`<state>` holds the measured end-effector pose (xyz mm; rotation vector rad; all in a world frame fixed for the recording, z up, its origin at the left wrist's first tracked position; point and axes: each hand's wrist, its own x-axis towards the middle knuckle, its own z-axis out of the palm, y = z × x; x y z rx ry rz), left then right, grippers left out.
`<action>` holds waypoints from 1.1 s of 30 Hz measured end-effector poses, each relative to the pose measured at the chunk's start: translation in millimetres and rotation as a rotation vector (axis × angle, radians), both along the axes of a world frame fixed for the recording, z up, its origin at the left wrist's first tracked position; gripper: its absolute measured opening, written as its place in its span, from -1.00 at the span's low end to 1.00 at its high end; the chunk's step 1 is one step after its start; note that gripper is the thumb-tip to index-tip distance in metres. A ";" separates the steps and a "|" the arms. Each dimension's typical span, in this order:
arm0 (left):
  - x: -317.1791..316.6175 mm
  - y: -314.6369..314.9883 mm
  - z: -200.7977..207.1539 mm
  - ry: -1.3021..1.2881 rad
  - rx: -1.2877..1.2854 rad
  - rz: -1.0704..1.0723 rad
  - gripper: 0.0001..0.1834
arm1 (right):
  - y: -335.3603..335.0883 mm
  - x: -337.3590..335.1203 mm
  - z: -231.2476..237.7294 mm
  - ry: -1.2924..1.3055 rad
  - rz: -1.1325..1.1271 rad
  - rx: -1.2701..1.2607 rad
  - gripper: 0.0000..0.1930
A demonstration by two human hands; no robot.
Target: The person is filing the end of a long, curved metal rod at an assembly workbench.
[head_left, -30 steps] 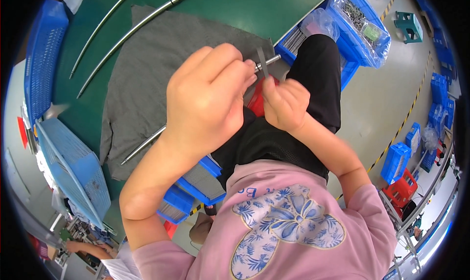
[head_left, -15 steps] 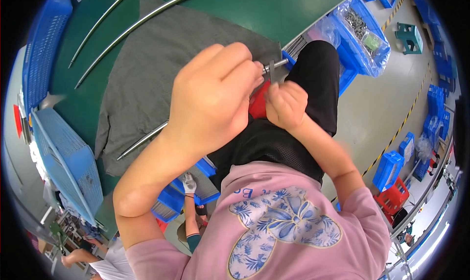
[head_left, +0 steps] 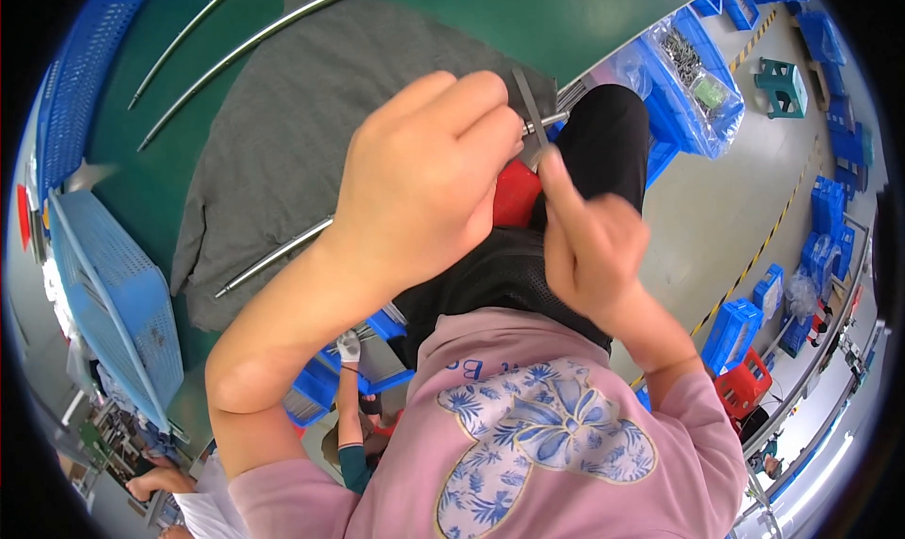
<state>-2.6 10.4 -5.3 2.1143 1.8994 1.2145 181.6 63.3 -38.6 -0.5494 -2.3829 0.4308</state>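
My left hand (head_left: 429,166) is closed around a thin, shiny metal rod (head_left: 274,258). One length of the rod runs out below my left forearm over the grey cloth, and a short end sticks out past my fingers. Across that short end lies a flat grey metal wrench (head_left: 528,102). My right hand (head_left: 599,242) is at the wrench's near end, one digit stretched along to it and the other fingers curled. Its grip there is partly hidden. The grey cloth (head_left: 283,143) covers part of the green table (head_left: 490,16).
Two curved metal rods (head_left: 255,41) lie at the far left. Blue baskets (head_left: 113,275) stand along the left edge. Right of my knee is a blue bin (head_left: 721,129) with small metal parts in a bag. At lower left, a co-worker's gloved hand (head_left: 349,346) is over blue trays.
My right hand has moved down and right, and one digit is now stretched out. The wrench has tilted, its upper end swinging to the left. My left hand has moved slightly to the right.
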 end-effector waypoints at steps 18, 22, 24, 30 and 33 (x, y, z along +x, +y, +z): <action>-0.5 6.1 4.7 0.007 -0.013 -0.020 -0.81 | 0.2 -3.4 -62.1 0.275 0.008 0.046 -0.50; -3.2 0.2 1.0 0.033 -0.031 -0.038 -0.82 | 2.0 -20.5 -62.2 0.345 0.003 0.121 -0.53; -3.4 0.2 1.7 0.030 -0.041 -0.054 -0.80 | -9.6 -8.2 -64.8 0.298 -0.006 0.080 -0.53; -1.7 -0.1 1.7 0.014 -0.024 -0.021 -0.76 | -3.5 -16.0 -73.0 0.351 -0.003 0.105 -0.50; -4.4 1.0 3.9 0.046 -0.035 -0.038 -0.75 | 4.1 -19.2 -76.3 0.376 -0.008 0.138 -0.47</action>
